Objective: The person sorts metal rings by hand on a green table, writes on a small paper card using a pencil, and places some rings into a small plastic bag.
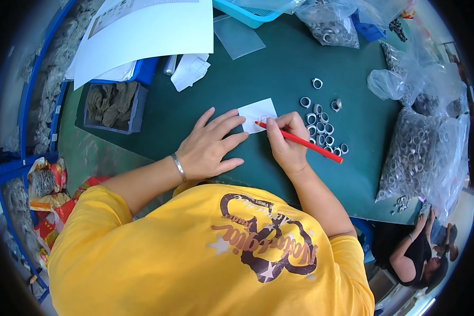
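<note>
A small white slip of paper lies on the dark green tabletop, with a red mark on it. My right hand is closed around a red pencil, whose tip rests on or just over the paper. Flat on the table, my left hand has its fingers spread, and its fingertips touch the paper's left edge. A silver bracelet circles my left wrist. Just right of my right hand lies a loose group of metal rings, a few of them set apart.
Clear bags full of rings stand along the right side. Another bag and a turquoise basket are at the back. At left sit a grey box of brown cloths and large white sheets. A co-worker is at lower right.
</note>
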`<state>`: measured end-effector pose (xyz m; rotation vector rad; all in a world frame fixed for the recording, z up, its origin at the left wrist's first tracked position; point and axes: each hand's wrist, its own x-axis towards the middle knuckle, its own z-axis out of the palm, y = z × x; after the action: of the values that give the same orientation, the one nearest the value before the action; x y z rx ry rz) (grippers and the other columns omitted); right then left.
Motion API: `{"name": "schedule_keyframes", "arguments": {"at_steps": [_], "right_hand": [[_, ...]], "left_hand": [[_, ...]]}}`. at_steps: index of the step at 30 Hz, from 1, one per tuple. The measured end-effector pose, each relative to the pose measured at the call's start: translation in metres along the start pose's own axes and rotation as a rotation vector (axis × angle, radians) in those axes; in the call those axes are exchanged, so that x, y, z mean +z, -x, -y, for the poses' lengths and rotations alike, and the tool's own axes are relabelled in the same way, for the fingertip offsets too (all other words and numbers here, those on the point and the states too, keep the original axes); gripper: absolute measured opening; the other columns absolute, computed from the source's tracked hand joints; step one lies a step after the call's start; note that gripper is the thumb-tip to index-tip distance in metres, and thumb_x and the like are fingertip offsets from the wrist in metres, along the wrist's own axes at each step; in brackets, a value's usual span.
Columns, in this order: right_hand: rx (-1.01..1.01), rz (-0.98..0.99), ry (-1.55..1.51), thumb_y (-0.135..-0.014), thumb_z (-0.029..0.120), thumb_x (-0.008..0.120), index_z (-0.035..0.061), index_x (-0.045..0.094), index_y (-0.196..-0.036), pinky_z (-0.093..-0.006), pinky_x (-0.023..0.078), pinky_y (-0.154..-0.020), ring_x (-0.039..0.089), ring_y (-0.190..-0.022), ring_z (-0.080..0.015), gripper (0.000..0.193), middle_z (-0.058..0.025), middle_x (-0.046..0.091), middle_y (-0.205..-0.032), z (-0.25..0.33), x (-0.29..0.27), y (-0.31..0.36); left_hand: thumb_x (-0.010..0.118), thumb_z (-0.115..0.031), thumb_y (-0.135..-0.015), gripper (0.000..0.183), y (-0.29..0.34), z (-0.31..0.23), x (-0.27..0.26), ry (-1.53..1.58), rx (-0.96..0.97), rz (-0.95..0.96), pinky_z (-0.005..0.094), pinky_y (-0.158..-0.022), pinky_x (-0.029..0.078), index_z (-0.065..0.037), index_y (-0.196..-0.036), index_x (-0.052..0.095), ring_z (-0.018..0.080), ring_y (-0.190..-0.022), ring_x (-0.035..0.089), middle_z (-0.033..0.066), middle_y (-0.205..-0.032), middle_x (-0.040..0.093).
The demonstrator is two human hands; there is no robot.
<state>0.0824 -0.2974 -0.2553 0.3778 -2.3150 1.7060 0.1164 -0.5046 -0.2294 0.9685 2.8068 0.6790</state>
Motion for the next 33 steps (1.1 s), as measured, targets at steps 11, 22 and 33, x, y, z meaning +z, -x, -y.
{"name": "schedule_keyframes", "arguments": {"at_steps": [11,22,33], "right_hand": [[-0.034,0.145,0.116,-0.081,0.011,0.071,0.0043,0.049,-0.072,-0.0270,0.044,-0.047,0.056,-0.049,-0.0185,0.024,-0.0100,0.057,-0.061,0.006,-0.002,-0.004],[0.001,0.069,0.135,-0.083,0.010,0.069,0.0041,0.049,-0.073,-0.0276,0.043,-0.047,0.055,-0.049,-0.0210,0.023,-0.0112,0.057,-0.062,0.007,0.003,-0.004],[-0.441,0.364,0.166,-0.075,-0.006,0.061,-0.0024,0.048,-0.128,-0.0425,0.044,-0.094,0.055,-0.108,-0.0389,0.054,-0.0215,0.056,-0.118,0.028,0.003,-0.012]], "left_hand": [[0.067,-0.037,-0.082,0.048,0.000,0.001,0.001,0.008,-0.002,-0.004,0.0539,-0.112,0.019,-0.011,-0.121,0.058,0.0304,-0.135,0.033,0.0134,-0.138,0.043],[0.068,-0.036,-0.081,0.048,0.000,0.000,0.002,0.011,-0.005,-0.016,0.0537,-0.111,0.020,-0.011,-0.121,0.059,0.0300,-0.135,0.034,0.0127,-0.138,0.043],[0.058,-0.029,-0.092,0.033,-0.014,-0.006,-0.002,0.613,-0.095,-0.323,0.0335,-0.087,0.043,-0.002,-0.112,0.055,0.0236,-0.101,0.053,0.0139,-0.113,0.053]]}}
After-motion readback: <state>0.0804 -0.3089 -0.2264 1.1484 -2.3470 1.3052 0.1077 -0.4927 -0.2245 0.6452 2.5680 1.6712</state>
